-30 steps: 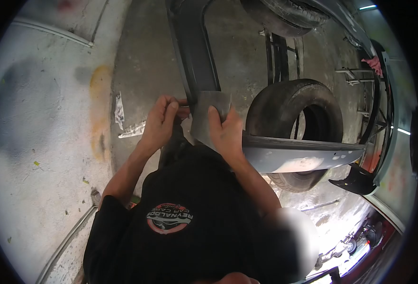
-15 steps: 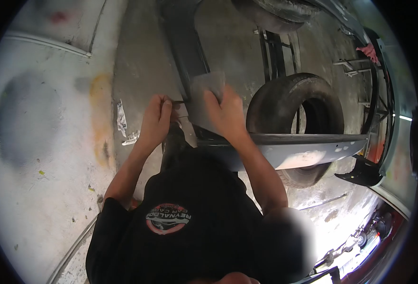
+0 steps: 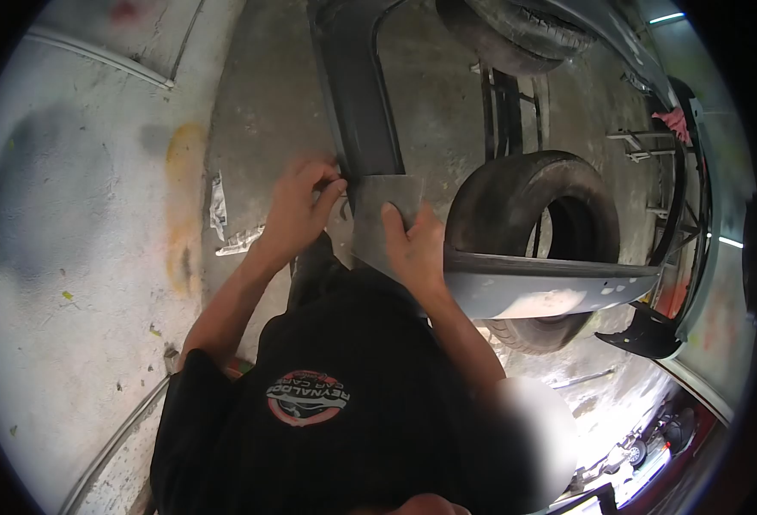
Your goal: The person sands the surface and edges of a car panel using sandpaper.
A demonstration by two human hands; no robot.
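A large grey bumper-like part has a dark arm [image 3: 365,103] running away from me and a lighter, patched length [image 3: 473,290] stretching right. Over the corner between them lies a flat grey sheet [image 3: 371,225]. My right hand [image 3: 417,249] grips the sheet, its thumb on top and the other fingers mostly hidden. My left hand [image 3: 305,202] is beside the dark arm's left edge, fingers curled and thumb bent toward them, slightly blurred. Whatever is between its fingertips is too small to make out.
A tire [image 3: 481,202] stands just beyond the patched length; another tire [image 3: 503,39] is farther back. A black metal frame [image 3: 505,112] is between them. The painted wall [image 3: 61,206] rises at left. Dark curved parts [image 3: 640,333] and a pink cloth [image 3: 675,124] are at right.
Since half a second ago, the sheet and both hands appear lower in view, as does the part. My left hand's thumb and fingers have shifted toward the dark arm's edge.
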